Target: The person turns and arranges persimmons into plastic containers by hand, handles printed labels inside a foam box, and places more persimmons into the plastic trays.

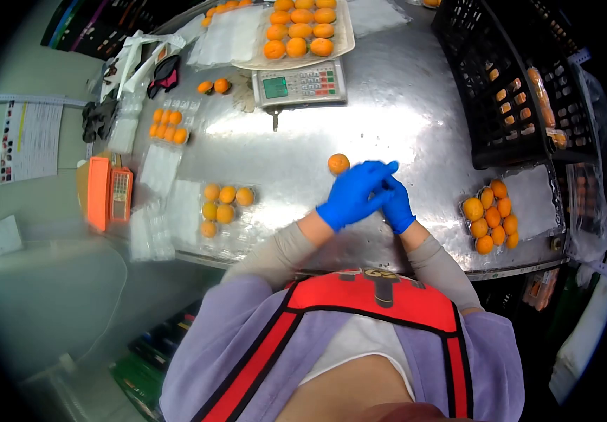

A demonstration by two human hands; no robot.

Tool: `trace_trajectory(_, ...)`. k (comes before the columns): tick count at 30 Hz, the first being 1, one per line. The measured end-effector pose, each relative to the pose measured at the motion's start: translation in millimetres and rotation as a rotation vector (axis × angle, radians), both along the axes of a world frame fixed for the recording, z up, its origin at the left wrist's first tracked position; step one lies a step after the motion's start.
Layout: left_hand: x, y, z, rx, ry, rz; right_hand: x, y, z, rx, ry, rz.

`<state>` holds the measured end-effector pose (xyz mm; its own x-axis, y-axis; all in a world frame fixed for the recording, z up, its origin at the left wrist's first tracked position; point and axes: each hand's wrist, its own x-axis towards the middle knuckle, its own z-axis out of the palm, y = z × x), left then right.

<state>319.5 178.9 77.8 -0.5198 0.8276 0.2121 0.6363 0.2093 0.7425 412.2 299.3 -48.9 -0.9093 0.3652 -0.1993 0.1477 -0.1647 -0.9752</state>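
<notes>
Both my hands wear blue gloves and meet over the metal table [402, 126]. My left hand [356, 193] lies partly across my right hand [396, 204], its fingers pointing right. Whether anything is between them is hidden. A single orange [338, 164] sits on the metal just beyond my left hand. To the left, a clear tray [236, 214] holds several oranges, with bare cells at its lower right. On the right, another tray [504, 221] is filled with several oranges.
A scale [300, 84] at the back bears a dish [349, 35] of oranges. Two oranges [213, 86] lie left of it. Further left are a small orange tray [182, 130], plastic packaging [152, 225] and an orange box [99, 193]. A black crate [482, 91] stands at the right.
</notes>
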Motion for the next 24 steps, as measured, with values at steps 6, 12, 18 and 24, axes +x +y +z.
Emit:
trace_trajectory(6, 57, -81, -47, -0.144, -0.084, 0.250, -1, 1, -2, 0.061, -0.026, 0.011)
trace_trajectory(12, 60, -158, -63, -0.254, 0.039, 0.513, -4, 4, 3, 0.080, -0.039, 0.046)
trace_trajectory(18, 88, -201, -66, -0.289, 0.064, 0.659, -16, 20, 19, 0.175, -0.119, 0.231)
trace_trajectory(24, 88, -209, -74, -0.291, 0.036, 0.659, -81, 56, 62, 0.353, 0.109, 0.158)
